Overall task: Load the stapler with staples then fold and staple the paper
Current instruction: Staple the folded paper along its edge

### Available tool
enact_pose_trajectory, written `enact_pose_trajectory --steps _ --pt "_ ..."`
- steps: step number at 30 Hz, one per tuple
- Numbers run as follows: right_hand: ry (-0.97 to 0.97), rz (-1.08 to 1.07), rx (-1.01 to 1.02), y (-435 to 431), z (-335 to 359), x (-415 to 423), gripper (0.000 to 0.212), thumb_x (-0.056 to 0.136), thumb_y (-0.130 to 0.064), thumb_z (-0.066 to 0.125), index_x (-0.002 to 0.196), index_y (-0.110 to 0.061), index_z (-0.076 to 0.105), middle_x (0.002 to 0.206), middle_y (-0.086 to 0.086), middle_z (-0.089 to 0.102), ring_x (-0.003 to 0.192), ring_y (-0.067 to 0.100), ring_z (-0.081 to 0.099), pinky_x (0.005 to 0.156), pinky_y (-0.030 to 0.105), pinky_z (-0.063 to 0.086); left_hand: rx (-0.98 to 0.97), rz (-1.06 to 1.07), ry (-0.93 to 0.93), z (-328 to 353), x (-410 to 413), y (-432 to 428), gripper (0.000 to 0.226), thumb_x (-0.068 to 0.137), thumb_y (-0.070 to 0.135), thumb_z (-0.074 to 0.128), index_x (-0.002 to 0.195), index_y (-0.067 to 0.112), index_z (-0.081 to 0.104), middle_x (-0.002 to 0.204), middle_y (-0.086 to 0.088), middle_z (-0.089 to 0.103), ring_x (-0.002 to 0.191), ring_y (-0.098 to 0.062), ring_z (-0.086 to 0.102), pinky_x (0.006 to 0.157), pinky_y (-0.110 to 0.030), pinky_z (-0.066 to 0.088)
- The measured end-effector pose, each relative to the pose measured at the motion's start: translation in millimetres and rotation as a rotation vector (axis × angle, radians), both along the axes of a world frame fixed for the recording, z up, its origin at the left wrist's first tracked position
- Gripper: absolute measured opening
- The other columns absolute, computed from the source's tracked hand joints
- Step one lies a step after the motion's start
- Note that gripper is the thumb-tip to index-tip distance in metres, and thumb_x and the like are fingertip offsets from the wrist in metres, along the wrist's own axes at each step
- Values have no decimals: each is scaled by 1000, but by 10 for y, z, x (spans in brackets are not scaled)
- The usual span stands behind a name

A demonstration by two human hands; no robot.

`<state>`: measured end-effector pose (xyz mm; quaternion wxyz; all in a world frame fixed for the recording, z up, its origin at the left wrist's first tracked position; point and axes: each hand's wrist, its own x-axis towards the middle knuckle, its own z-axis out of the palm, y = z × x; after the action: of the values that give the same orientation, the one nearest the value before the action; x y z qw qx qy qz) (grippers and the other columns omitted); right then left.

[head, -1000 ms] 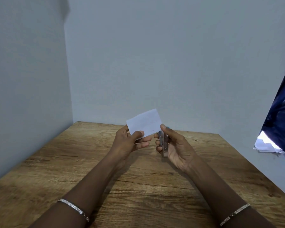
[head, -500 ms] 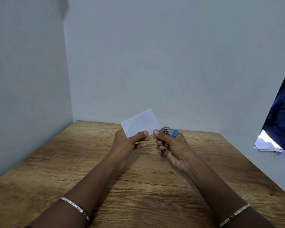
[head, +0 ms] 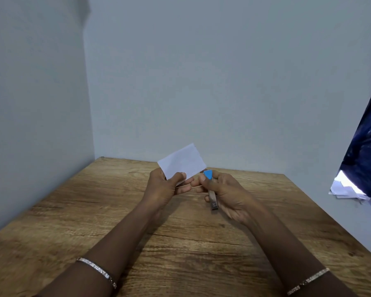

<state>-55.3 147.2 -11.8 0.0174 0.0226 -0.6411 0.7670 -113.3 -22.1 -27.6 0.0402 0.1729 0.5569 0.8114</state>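
Left hand [head: 162,186] pinches paper [head: 181,162]; right [head: 225,190] grips stapler [head: 212,198]

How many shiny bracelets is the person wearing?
2. The left bracelet is on the left forearm, bottom left; the right bracelet is on the right forearm, bottom right. No others show.

- The left hand [head: 165,185] pinches a folded white paper [head: 181,163] by its lower edge, thumb in front, holding it above the bench [head: 73,211].
- The right hand [head: 227,194] grips a stapler [head: 211,190], its blue end up near the paper's right corner and its metal end pointing down.
- Both wrists wear bracelets.
- Loose white sheets [head: 347,189] lie at the right edge beneath dark blue cloth [head: 366,146].
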Motion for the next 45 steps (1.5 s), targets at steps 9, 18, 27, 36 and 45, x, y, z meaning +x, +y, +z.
enact_pose_trajectory --steps 9,18,27,36,45 --pt "57 -132 57 49 -79 -35 66 63 -35 88 117 -2 67 98 13 80 81 15 75 61 22 57 -44 -31 23 1 15 0 21 93 5 67 114 4 69 101 -7 80 93 -24 78 70 -27 62" --pt "58 -88 -80 32 -119 -42 60 57 -30 92 108 -4 73 97 12 78 76 14 71 64 25 54 -6 -58 37 31 74 -1 15 96 2 63 109 6 68 99 -6 81 91 -24 78 70 -25 62" --pt "76 -70 -122 33 -141 -54 46 54 -26 96 93 -9 79 88 13 76 73 16 70 63 24 57 -81 -8 76 19 78 31 22 95 1 65 117 -1 67 106 -15 78 92 -26 78 71 -27 63" --pt "62 -130 -77 70 -150 -58 50 52 -27 97 94 -8 79 86 13 77 73 20 63 60 23 54 -73 -44 94 33 130 40 14 95 2 66 101 13 70 98 -4 81 91 -25 78 70 -26 62" --pt "165 -173 -26 67 -64 -43 44 51 -29 97 87 -10 80 79 12 75 56 14 61 55 21 51 -51 -72 100 98 153 17 15 95 4 66 109 3 69 97 -7 81 92 -24 78 72 -26 63"
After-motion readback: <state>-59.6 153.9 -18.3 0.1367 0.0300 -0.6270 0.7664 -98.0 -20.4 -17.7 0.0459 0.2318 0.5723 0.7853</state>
